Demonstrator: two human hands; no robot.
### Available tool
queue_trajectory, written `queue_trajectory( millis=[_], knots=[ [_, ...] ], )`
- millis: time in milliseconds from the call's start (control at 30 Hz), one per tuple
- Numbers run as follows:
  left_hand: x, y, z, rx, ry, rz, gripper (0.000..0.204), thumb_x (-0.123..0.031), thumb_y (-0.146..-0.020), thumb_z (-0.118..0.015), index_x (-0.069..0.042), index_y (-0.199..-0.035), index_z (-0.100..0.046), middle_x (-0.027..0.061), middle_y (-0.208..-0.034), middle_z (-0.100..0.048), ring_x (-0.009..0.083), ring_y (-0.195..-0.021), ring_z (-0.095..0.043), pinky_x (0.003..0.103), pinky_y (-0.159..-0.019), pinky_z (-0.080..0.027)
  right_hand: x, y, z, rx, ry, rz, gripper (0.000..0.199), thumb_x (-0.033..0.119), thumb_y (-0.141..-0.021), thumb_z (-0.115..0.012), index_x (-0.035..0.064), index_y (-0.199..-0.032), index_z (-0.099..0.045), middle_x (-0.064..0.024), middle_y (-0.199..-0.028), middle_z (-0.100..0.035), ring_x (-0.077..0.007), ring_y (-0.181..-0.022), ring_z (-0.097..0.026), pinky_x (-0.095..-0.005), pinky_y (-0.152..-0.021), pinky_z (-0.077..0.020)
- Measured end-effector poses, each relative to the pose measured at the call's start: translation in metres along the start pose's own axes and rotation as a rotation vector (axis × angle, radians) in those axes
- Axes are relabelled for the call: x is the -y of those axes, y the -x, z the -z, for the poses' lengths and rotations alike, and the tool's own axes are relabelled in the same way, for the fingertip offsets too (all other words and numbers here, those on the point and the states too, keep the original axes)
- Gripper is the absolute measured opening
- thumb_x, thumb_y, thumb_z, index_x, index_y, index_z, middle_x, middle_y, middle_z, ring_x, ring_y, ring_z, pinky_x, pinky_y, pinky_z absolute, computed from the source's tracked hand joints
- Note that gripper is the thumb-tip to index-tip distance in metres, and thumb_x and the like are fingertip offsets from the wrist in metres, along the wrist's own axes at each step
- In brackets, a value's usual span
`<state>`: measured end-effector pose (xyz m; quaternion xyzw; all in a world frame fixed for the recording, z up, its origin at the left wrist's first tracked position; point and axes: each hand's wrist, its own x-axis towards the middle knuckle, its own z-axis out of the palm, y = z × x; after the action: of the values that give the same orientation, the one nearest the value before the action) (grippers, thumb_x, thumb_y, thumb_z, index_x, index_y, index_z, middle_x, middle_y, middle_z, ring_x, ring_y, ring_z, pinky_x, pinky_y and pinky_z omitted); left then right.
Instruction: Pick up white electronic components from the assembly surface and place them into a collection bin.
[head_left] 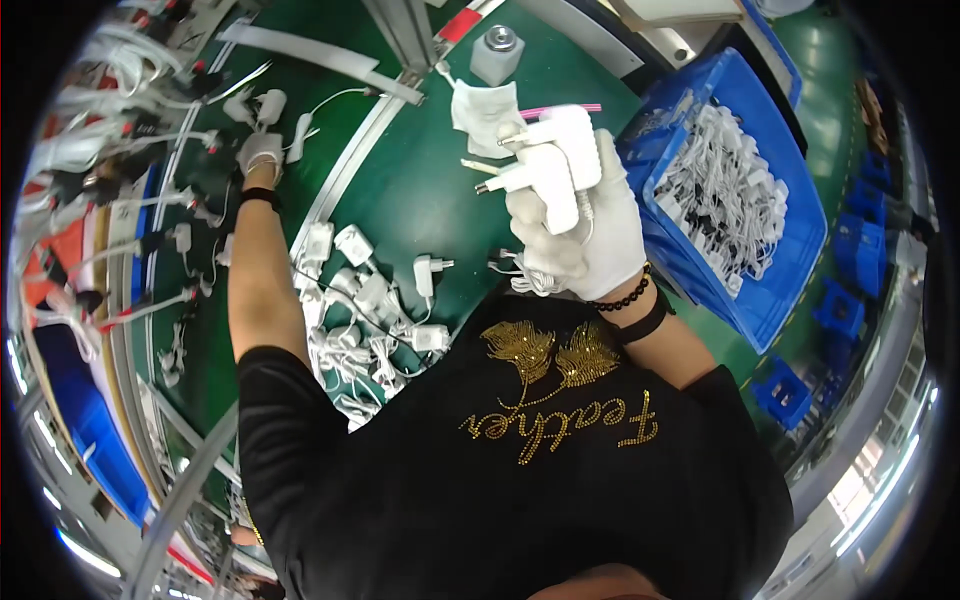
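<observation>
White power adapters [555,185], at least two with prongs pointing left, sit clasped in a gloved right hand [612,232] above a green worktop [400,190]. The gloved left hand [262,152] reaches far out beside another white adapter [270,106]; at that distance, its grip cannot be told. Near the worker's body lies a jumbled adapter pile [372,295]; a blue bin [802,230] of white corded pieces stands at right.

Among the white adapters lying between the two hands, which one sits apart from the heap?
The adapter just right of the heap, its prongs pointing right; the others lie crowded together.
</observation>
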<state>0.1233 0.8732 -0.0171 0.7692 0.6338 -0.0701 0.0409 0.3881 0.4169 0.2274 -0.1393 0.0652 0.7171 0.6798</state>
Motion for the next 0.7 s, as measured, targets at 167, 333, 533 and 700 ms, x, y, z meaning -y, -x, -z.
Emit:
queue_trajectory(
  millis=[167,333,533,700],
  knots=[
    [-0.060,0.135,0.067,0.066,0.816,0.071,0.025,-0.025,-0.081,-0.059,0.000,-0.083,-0.065,0.0133,-0.067,-0.063,0.0252,-0.053,-0.060,0.035,-0.052,-0.048,-0.001,0.001,-0.013,0.103,0.011,-0.045,0.070,0.065,-0.093,-0.041,0.0040,-0.126,-0.047,-0.0126,-0.074,-0.056,-0.0129,-0.036,-0.039,-0.0232,-0.027,-0.0268],
    [-0.090,0.243,0.106,-0.131,1.299,0.118,0.017,-0.016,-0.082,-0.066,-0.001,-0.089,-0.065,0.0093,-0.070,-0.061,0.0213,-0.057,-0.056,0.031,-0.056,-0.047,-0.003,0.005,-0.019,0.229,-0.017,-0.162,0.073,0.066,-0.092,-0.040,0.0021,-0.125,-0.048,-0.0126,-0.074,-0.057,-0.0127,-0.035,-0.039,-0.0228,-0.026,-0.0272],
    [-0.119,0.322,0.087,-0.478,0.792,-0.166,0.027,-0.023,-0.083,-0.066,0.000,-0.096,-0.064,0.0192,-0.090,-0.064,0.0379,-0.075,-0.061,0.041,-0.074,-0.052,-0.001,0.027,-0.024,0.211,0.046,-0.097,0.073,0.066,-0.093,-0.038,0.0017,-0.128,-0.046,-0.0131,-0.076,-0.060,-0.0113,-0.035,-0.039,-0.0221,-0.027,-0.0283],
    [-0.122,0.363,0.031,0.081,0.441,-0.183,0.034,-0.028,-0.083,-0.066,0.000,-0.102,-0.064,0.0237,-0.110,-0.058,0.0400,-0.097,-0.060,0.046,-0.089,-0.048,0.043,0.090,-0.026,0.130,0.181,0.241,0.072,0.063,-0.096,-0.034,0.0024,-0.134,-0.042,-0.0187,-0.092,-0.061,-0.0100,-0.044,-0.047,-0.0209,-0.031,-0.0338]
  ],
)
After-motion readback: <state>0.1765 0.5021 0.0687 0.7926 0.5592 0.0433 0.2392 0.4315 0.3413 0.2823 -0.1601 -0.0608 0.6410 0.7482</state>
